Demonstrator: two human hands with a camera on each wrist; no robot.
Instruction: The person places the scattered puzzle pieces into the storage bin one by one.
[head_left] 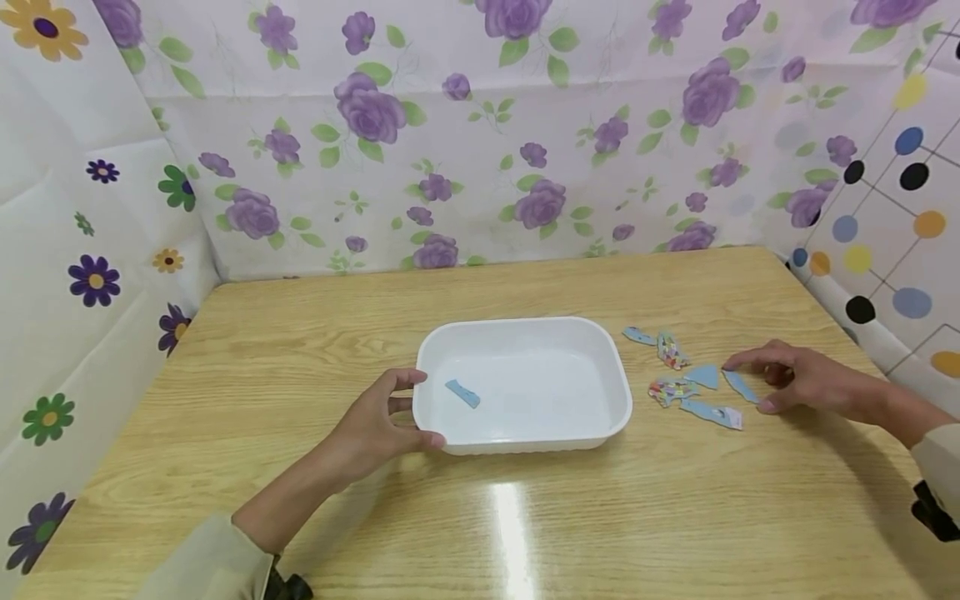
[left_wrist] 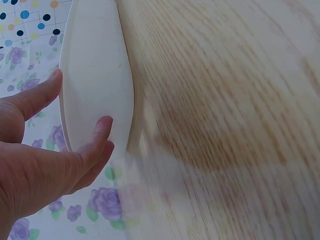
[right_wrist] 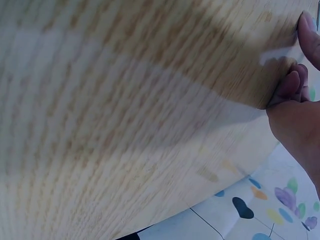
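A shallow white plastic tray (head_left: pixel 525 443) stands on the table. My left hand (head_left: pixel 371 425) holds its left end, thumb at the near corner and fingers along the outer side; the left wrist view shows this hand (left_wrist: pixel 45 155) against the tray wall (left_wrist: pixel 95 65). Inside the tray lies a small blue paper strip (head_left: pixel 462 393). At the right, my right hand (head_left: pixel 806 383) has forefinger and thumb at opposite ends of a blue paper scrap (head_left: pixel 741 387). In the right wrist view the hand (right_wrist: pixel 295 105) is partly cut off, and the scrap is hidden.
Several torn scraps lie between tray and right hand: a blue triangle (head_left: pixel 702 377), a patterned scrap (head_left: pixel 671 350), another patterned scrap (head_left: pixel 670 390), a long blue strip (head_left: pixel 708 412) and a small blue strip (head_left: pixel 639 335). Flowered sheeting (head_left: pixel 480 167) rises behind the wooden table (head_left: pixel 300 350).
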